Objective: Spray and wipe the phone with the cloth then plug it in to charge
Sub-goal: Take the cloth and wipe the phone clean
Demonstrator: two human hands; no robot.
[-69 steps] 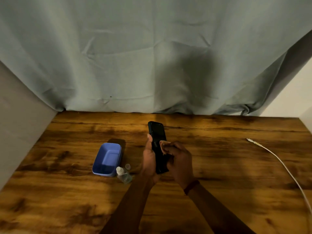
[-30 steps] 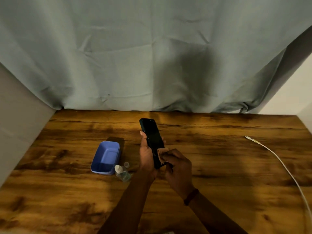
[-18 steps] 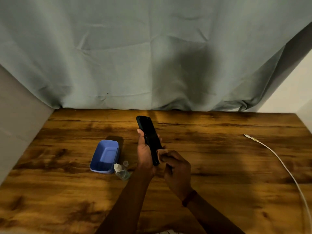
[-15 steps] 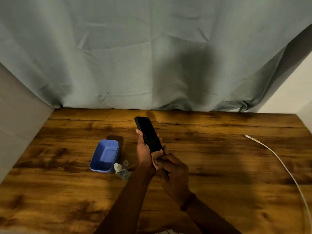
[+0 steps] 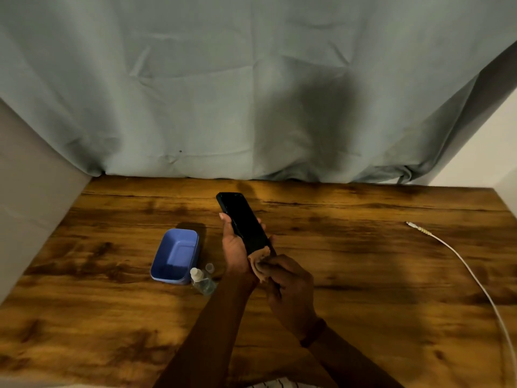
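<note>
My left hand [image 5: 236, 247] holds a black phone [image 5: 242, 219] above the wooden table [image 5: 363, 275], screen up and tilted away to the upper left. My right hand [image 5: 288, 287] pinches a small tan cloth [image 5: 258, 257] against the phone's near end. A small clear spray bottle [image 5: 202, 281] with a white nozzle lies on the table left of my left wrist, its clear cap [image 5: 209, 267] beside it. A white charging cable [image 5: 458, 256] runs along the right side, its plug end [image 5: 411, 224] pointing left.
A blue plastic tub [image 5: 174, 257] stands just left of the spray bottle. A grey-blue curtain [image 5: 251, 93] hangs behind the table's far edge. Pale walls close in on the left and the right.
The cloth in my right hand has slid down the screen from the middle to the phone's near end. The phone has tilted further to the left.
</note>
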